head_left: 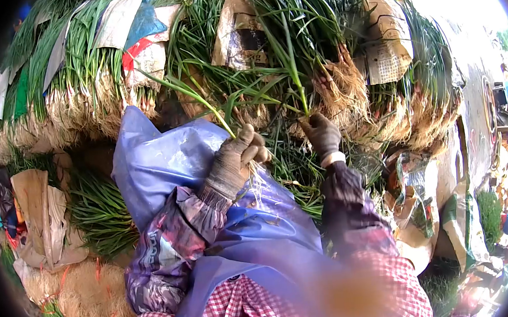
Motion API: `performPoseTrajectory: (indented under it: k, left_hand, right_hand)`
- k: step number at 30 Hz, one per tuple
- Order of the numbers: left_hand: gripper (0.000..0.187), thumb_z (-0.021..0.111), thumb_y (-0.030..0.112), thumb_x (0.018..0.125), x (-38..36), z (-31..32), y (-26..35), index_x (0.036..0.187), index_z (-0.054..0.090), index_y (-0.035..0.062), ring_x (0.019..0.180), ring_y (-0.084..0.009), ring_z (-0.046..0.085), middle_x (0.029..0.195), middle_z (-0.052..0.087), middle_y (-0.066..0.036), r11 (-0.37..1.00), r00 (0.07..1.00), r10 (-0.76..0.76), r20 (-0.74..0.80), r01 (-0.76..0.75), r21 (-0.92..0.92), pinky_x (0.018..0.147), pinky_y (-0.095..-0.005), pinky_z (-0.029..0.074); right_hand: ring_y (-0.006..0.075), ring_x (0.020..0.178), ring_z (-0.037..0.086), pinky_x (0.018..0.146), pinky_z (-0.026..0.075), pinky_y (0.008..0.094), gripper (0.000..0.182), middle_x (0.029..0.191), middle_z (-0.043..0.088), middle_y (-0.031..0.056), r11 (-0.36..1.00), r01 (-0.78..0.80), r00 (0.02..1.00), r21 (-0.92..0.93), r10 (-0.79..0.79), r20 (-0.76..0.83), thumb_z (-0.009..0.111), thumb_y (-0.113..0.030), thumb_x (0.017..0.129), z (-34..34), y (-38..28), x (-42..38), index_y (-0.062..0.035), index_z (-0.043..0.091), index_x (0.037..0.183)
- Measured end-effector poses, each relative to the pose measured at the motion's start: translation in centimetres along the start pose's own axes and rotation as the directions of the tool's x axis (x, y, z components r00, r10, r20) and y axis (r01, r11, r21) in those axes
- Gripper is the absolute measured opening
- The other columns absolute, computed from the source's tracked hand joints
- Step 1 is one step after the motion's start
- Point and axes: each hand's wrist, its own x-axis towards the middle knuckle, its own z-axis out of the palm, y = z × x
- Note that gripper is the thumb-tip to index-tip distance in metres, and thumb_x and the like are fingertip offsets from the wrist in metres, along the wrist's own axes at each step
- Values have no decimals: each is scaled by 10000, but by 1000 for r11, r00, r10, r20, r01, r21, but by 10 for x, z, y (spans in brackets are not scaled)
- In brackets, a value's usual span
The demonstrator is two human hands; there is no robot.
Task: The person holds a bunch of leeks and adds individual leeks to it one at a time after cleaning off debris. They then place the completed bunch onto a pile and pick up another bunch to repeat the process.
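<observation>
My gloved left hand (pixel 236 160) is closed around a green garlic stalk (pixel 219 116), its leaves pointing up and left and its white roots (pixel 257 185) dangling below the fingers. To the right, my gloved right hand (pixel 323 135) pinches the lower end of another green stalk (pixel 298 82), whose leaves rise toward the pile. The hands are apart, both raised above a blue plastic apron (pixel 260 224) over my lap. Just beyond them lie bundles of green garlic (pixel 338 87) with reddish stems and pale, shaggy roots.
More bundles (pixel 88 94) hang in a row at the back left, partly covered with paper and plastic sheets (pixel 133 24). Brown sacking (pixel 41 216) and a mat of roots (pixel 87 294) lie at left. Torn packaging (pixel 412 205) is at right. A blurred smudge covers the lower middle.
</observation>
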Motion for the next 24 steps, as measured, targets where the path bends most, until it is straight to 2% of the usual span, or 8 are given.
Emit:
performPoseTrajectory:
  k: [7, 9, 10, 15, 19, 20, 21, 24]
  left_hand:
    - [270, 493, 254, 963, 2, 10, -14, 1072, 595, 29, 672, -104, 559, 837, 619, -48, 961, 955, 13, -295, 70, 266, 620, -253, 501]
    - [255, 487, 262, 966, 0, 10, -8, 1000, 596, 34, 625, -111, 555, 804, 621, -52, 958, 949, 5, -315, 86, 275, 607, -266, 506]
    - [258, 485, 289, 966, -4, 23, -7, 940, 570, 47, 532, -131, 510, 687, 580, -43, 989, 945, 14, -328, 36, 146, 556, -252, 468]
    - [305, 459, 355, 964, -9, 7, -6, 970, 559, 67, 421, -125, 375, 524, 419, 8, 968, 977, -186, 99, 200, -152, 413, -239, 297]
    - [357, 425, 402, 966, -10, -6, -2, 942, 564, 74, 347, -90, 252, 453, 278, 46, 939, 955, -252, 154, 280, -201, 348, -250, 203]
    - [356, 428, 401, 965, -9, -12, -2, 932, 562, 74, 342, -85, 240, 451, 274, 47, 928, 953, -265, 147, 293, -229, 342, -251, 194]
    - [355, 432, 401, 964, -10, -8, 1, 922, 560, 73, 338, -81, 229, 449, 270, 48, 916, 949, -280, 144, 309, -256, 337, -252, 185]
    - [354, 448, 406, 959, -11, -1, 4, 898, 547, 72, 351, -84, 250, 456, 290, 47, 983, 991, -134, -5, 132, -125, 354, -252, 199]
  right_hand:
    - [109, 701, 623, 641, 520, 250, 133, 743, 656, 63, 654, 106, 925, 749, -341, 167, 734, -121, 788, -16, -78, -92, -33, 651, 843]
    - [121, 722, 626, 642, 518, 243, 132, 767, 657, 40, 158, -93, 973, 983, -196, 123, 705, -135, 823, -11, -76, -77, -27, 630, 832]
    - [134, 722, 628, 645, 520, 234, 139, 761, 651, 15, 415, 139, 989, 899, -105, -105, 657, -161, 869, 3, -62, -57, -30, 614, 854]
    - [139, 1091, 509, 863, 467, 294, 604, 1232, 544, 68, 266, -36, 855, 963, -491, 167, 657, -331, 866, -29, -94, -33, -71, 430, 1362]
    - [122, 928, 576, 772, 487, 279, 450, 1011, 636, -5, 323, -244, 756, 914, -527, 388, 658, -314, 867, -23, -97, -36, -43, 568, 1214]
    - [139, 710, 614, 648, 501, 286, 284, 841, 670, 19, 395, 107, 889, 912, -449, 90, 675, -254, 855, -7, -91, -38, -43, 643, 1043]
    - [203, 626, 619, 611, 510, 307, 210, 758, 664, 98, 764, 520, 845, 382, -524, -103, 657, -264, 857, -16, -82, -33, -71, 666, 939]
    - [235, 641, 632, 592, 516, 317, 207, 779, 661, 109, 957, 245, 962, -156, -220, 160, 637, -310, 856, -9, -38, -19, -123, 668, 939]
